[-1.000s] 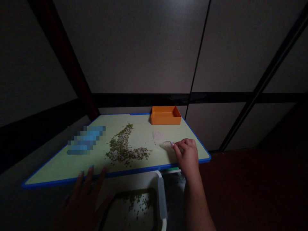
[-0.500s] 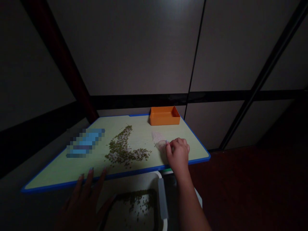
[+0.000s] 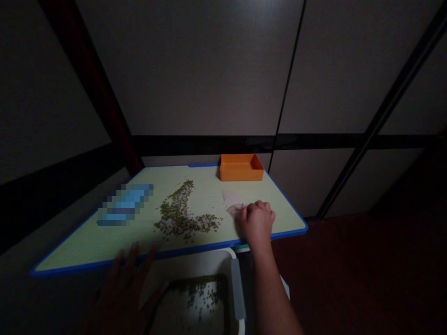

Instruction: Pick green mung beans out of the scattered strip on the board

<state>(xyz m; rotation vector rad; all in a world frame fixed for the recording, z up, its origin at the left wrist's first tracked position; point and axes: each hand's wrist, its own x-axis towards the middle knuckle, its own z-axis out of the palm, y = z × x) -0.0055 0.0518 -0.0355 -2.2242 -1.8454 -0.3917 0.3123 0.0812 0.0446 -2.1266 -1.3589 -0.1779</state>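
My right hand [image 3: 258, 222] rests low over the right part of the pale board [image 3: 206, 188], its fingers curled together. What they hold, if anything, is hidden. Just left of its fingertips lies a small patch of whitish grains [image 3: 230, 197]. Green beans [image 3: 176, 211] mixed with pale grains spread in a curved heap across the middle of the board. In shadow at the lower left, my left hand [image 3: 125, 288] is open, fingers spread, the tips reaching the board's blue front edge. It lies beside a white bin [image 3: 209, 258] with more green beans inside.
An orange open box [image 3: 240, 174] stands at the back right of the board. A blurred-out blue flat item [image 3: 129, 202] lies at the left. Behind the board rise wall panels [image 3: 195, 70]. The dark red floor [image 3: 335, 270] shows at the right.
My right hand's fingers have turned downward beside the whitish grains. My left hand stays where it was. The view has shifted slightly.
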